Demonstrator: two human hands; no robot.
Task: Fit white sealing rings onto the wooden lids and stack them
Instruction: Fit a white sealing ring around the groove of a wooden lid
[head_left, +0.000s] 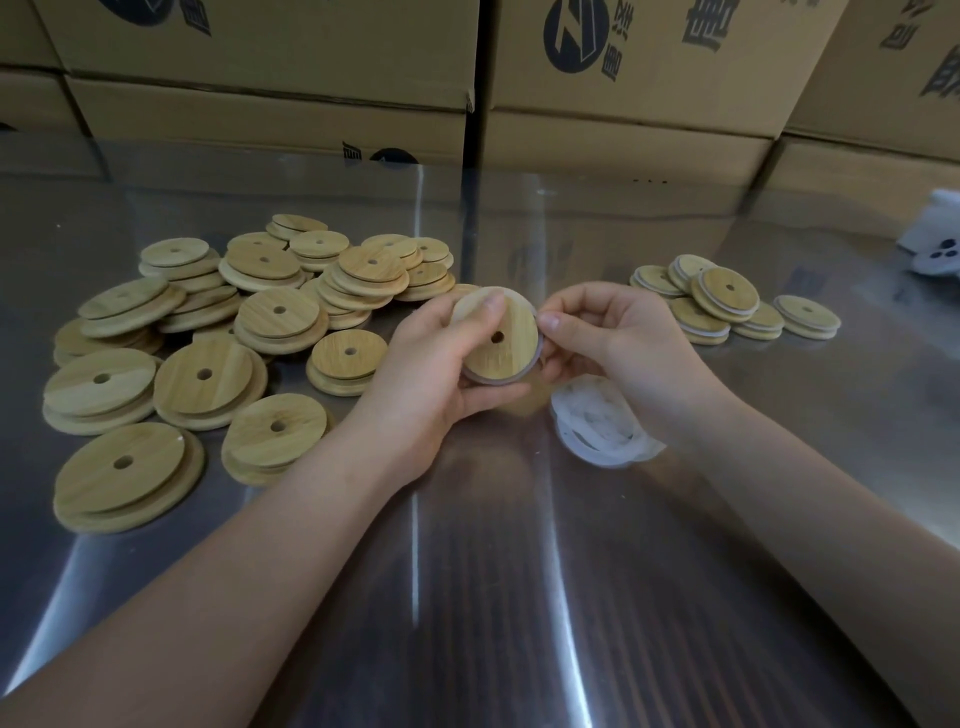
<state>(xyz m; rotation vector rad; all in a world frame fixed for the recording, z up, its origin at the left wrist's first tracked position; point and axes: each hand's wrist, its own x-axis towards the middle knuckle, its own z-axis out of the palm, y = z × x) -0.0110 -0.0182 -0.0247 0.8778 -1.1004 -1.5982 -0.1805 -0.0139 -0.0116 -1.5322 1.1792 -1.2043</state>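
Note:
My left hand (436, 364) grips a round wooden lid (506, 348) with a centre hole, thumb across its top face, above the middle of the table. A white sealing ring (539, 347) runs round the lid's lower and right edge. My right hand (613, 338) pinches that ring at the lid's right rim. A loose pile of white rings (597, 421) lies on the table just below my right hand. Bare wooden lids (208, 338) lie heaped on the left. Lids with white rings fitted (727, 306) sit in a small overlapping group on the right.
The shiny metal table (493, 571) reflects light. Cardboard boxes (623, 78) stand stacked along the far edge. A white object with dark holes (935, 244) lies at the far right edge.

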